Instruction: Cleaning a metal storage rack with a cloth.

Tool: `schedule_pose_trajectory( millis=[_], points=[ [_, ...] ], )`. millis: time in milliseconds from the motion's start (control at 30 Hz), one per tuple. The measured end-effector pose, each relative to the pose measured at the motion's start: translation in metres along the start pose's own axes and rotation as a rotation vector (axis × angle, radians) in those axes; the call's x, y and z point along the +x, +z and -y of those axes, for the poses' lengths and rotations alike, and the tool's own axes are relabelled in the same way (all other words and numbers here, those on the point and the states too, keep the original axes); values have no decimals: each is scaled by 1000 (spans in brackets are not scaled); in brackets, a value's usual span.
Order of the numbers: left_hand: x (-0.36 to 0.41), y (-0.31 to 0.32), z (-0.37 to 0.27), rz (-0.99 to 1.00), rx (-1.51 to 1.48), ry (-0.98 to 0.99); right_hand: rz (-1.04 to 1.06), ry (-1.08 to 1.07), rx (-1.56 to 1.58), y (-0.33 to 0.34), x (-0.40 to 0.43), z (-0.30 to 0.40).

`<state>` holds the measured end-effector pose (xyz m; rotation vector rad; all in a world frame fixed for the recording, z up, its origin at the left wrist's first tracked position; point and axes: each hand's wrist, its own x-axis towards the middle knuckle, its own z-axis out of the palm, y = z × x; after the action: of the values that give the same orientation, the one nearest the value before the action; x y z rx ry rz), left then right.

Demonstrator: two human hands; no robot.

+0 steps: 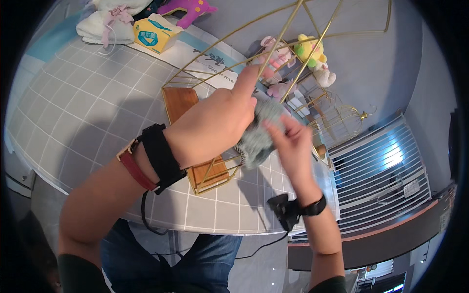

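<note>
A gold wire rack with a brown wooden base [179, 100] is tilted on the table in front of me. My left hand [216, 122] is closed at its upright bars, its index finger stretched along one rod; the curled fingertips are hidden. A grey-green cloth [258, 144], blurred, hangs between my hands against the rack. My right hand [293, 143] has thumb and fingers at the cloth's right side, also blurred by motion.
The table wears a grey checked cloth [91, 73]. Along its far side are a white towel [104, 27], a yellow tissue pack [155, 33], a purple plush toy [187, 11], a pink plush toy [274, 55] and a gold wire birdcage [340, 121]. A white railing [381, 175] stands at right.
</note>
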<state>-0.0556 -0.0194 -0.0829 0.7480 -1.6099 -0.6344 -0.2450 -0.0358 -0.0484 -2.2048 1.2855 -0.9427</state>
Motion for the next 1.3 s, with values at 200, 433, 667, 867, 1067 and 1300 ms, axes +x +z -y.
schedule_pose_trajectory(
  millis=[200, 433, 667, 867, 1067, 1300],
  points=[
    [-2, 3, -2, 26, -7, -28, 90, 85, 527, 30, -43, -47],
    [0, 2, -5, 35, -96, 11, 385, 160, 434, 25, -63, -75],
    [0, -1, 1, 18, -47, 50, 473, 94, 333, 24, -57, -60],
    [1, -11, -8, 48, -101, 26, 397, 138, 260, 27, -70, -73],
    [3, -34, -8, 9, -24, 51, 531, 105, 364, 42, -73, -32],
    [7, -34, -5, -39, -21, 103, 431, -112, -67, 33, -104, -3]
  ],
)
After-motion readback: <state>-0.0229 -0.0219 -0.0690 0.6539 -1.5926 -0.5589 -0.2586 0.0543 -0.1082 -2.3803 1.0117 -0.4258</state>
